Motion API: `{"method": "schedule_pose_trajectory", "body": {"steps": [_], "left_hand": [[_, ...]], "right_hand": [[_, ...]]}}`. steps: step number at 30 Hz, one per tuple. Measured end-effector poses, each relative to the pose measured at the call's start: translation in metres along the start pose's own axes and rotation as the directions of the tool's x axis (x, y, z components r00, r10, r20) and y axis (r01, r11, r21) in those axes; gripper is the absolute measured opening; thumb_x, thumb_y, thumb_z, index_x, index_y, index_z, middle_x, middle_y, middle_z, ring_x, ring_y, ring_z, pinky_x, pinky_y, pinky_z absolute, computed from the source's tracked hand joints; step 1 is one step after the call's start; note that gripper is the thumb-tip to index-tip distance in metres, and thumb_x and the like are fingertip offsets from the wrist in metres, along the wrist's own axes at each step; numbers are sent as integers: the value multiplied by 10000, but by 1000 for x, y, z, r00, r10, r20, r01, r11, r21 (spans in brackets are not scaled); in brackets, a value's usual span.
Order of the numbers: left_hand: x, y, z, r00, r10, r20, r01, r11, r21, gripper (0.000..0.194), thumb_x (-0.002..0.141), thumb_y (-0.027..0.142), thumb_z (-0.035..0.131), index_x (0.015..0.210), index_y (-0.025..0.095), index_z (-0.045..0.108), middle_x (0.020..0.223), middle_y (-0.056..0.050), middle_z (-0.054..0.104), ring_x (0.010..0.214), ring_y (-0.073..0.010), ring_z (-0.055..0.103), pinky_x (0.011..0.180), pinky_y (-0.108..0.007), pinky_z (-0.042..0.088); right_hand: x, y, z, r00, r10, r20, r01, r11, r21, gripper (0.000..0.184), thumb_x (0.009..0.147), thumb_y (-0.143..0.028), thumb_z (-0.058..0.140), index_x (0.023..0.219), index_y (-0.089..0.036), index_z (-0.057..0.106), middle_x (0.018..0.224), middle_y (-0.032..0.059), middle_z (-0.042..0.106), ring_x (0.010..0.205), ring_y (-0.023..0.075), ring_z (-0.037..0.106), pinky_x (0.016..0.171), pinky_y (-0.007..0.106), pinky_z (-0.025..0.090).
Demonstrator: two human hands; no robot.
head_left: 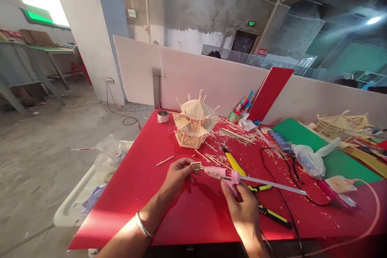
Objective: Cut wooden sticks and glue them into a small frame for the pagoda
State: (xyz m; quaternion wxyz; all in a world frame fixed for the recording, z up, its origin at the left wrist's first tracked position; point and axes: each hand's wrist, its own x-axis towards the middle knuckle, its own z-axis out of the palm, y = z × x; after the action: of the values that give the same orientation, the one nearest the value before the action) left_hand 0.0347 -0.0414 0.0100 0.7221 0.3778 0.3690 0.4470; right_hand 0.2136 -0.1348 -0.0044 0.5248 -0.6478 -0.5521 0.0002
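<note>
My left hand (178,174) pinches a small piece of wooden sticks (196,165) over the red table (145,205). My right hand (242,205) grips a pink glue gun (222,174), with its nozzle right at that small piece and a clear glue stick (272,185) jutting out behind. A two-tier pagoda model made of sticks (193,123) stands a little beyond both hands.
Near my right hand lie a yellow knife (234,164), yellow-handled pliers (272,214) and black cables (281,193). Loose sticks (234,134), a tape roll (163,116), a marker cup (238,112), a plastic bag (311,159), a green sheet (335,161) and another stick model (341,123) lie farther back.
</note>
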Motion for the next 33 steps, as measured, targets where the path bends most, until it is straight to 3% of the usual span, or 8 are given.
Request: {"method": "schedule_pose_trajectory", "body": {"steps": [10, 18, 27, 33], "left_hand": [[-1, 1, 1, 1000, -10, 23, 10, 1000, -25, 206, 699, 268, 770, 761, 144, 618, 675, -47, 725, 441, -108, 617, 405, -189, 494], [-1, 0, 3, 999, -35, -6, 35, 999, -9, 223, 704, 271, 785, 771, 143, 615, 744, -72, 748, 482, -127, 653, 412, -192, 500], [-2, 0, 2, 997, -71, 0, 71, 997, -11, 202, 715, 290, 739, 786, 150, 611, 693, -64, 735, 466, -141, 645, 419, -223, 519], [-1, 0, 2, 997, -77, 5, 77, 997, -5, 232, 736, 334, 733, 793, 147, 608, 699, -69, 733, 465, -141, 644, 407, -217, 508]], "right_hand": [[-6, 7, 5, 964, -266, 0, 264, 957, -123, 286, 869, -422, 665, 975, -171, 752, 895, 97, 770, 785, 211, 730, 703, 257, 569], [-9, 5, 3, 978, -208, -22, 203, 968, -149, 349, 890, -473, 620, 993, -167, 753, 926, 128, 767, 830, 238, 731, 744, 298, 580], [-11, 10, 4, 966, -258, 28, 258, 948, -188, 335, 888, -428, 634, 1068, -165, 736, 1015, 135, 758, 864, 237, 739, 741, 286, 594], [-10, -3, 4, 962, -274, -13, 266, 943, -199, 331, 903, -448, 610, 990, -159, 747, 894, 119, 768, 777, 225, 738, 725, 285, 590]]}}
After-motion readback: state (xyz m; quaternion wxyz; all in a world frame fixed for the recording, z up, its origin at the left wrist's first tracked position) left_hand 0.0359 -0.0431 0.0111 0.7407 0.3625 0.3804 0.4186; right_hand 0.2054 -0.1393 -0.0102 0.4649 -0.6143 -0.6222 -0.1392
